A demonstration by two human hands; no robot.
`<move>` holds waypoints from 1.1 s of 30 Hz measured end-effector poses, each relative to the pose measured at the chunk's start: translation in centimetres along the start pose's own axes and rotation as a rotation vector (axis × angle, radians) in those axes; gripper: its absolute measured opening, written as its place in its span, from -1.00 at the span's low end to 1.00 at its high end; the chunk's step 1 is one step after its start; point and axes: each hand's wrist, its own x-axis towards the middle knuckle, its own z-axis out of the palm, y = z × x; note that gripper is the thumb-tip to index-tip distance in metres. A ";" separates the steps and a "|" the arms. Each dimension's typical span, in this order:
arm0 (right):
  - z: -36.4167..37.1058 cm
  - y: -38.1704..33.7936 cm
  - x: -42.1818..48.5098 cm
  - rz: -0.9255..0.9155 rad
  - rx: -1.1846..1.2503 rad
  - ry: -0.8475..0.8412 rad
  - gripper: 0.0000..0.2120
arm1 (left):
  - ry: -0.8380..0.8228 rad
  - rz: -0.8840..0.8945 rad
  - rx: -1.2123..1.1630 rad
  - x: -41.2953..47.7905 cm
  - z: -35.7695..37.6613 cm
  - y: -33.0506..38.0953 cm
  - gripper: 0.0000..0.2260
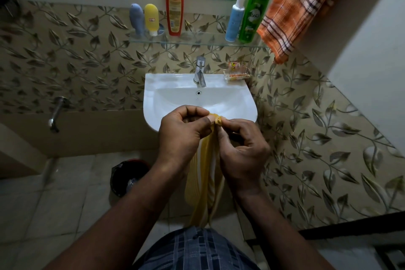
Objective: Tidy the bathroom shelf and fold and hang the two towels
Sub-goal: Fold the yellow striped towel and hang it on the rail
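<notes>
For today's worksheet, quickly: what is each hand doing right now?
Left hand: pinches the yellow towel.
Right hand: pinches the same towel.

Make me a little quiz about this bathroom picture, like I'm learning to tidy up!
1. True or false: the left hand and right hand both pinch the yellow towel.
2. How many bottles and tubes stand on the glass shelf?
3. Which towel already hangs up by the shelf? A the orange towel, B a blue one, C a green one.
Key: 1 true; 2 five; 3 A.
</notes>
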 end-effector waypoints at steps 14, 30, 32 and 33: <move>0.4 0.4 0.1 0.000 0.032 0.023 -0.88 | -0.066 -0.056 -0.209 -0.9 -0.3 -1.2 -0.83; 0.6 0.4 0.0 0.004 0.034 0.026 -0.88 | 0.066 0.350 0.420 -0.9 -0.3 -0.8 -0.94; 0.5 0.4 0.1 0.002 0.026 0.037 -0.88 | 0.016 0.362 0.406 -1.0 -0.4 -0.6 -0.94; 0.4 0.3 0.2 0.003 0.028 0.039 -0.88 | -0.011 0.353 0.386 -1.0 -0.3 -0.6 -0.91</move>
